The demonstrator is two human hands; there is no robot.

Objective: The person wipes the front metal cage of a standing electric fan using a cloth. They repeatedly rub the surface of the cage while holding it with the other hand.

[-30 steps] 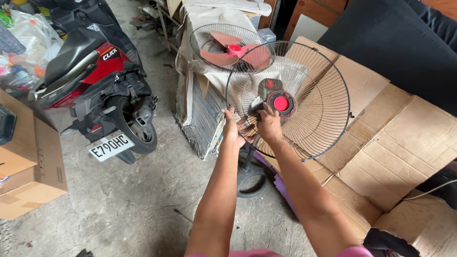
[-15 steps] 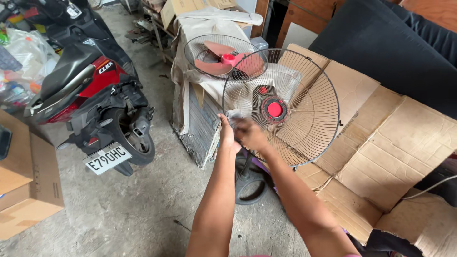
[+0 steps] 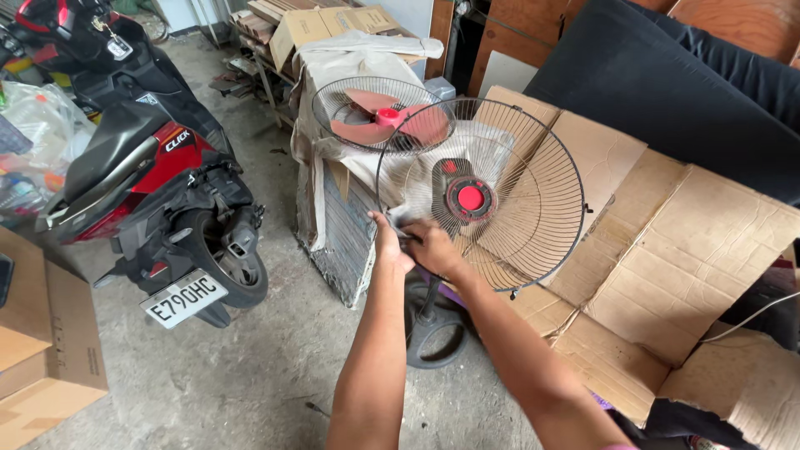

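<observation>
2 hands on fan guard (image 3: 508,200) | left hand (image 3: 388,243) pinches rim, steadying it | right hand (image 3: 433,247) presses grey cloth (image 3: 402,218) against wires beside that grip

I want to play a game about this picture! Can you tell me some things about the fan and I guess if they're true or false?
1. Both hands touch the fan guard. True: left hand, right hand.
2. The guard's middle cap is blue. False: it is red.
3. A scooter stands to the left. True.
4. The fan blades are green. False: they are reddish.
5. The guard lies flat on the floor. False: it is held up.
</observation>
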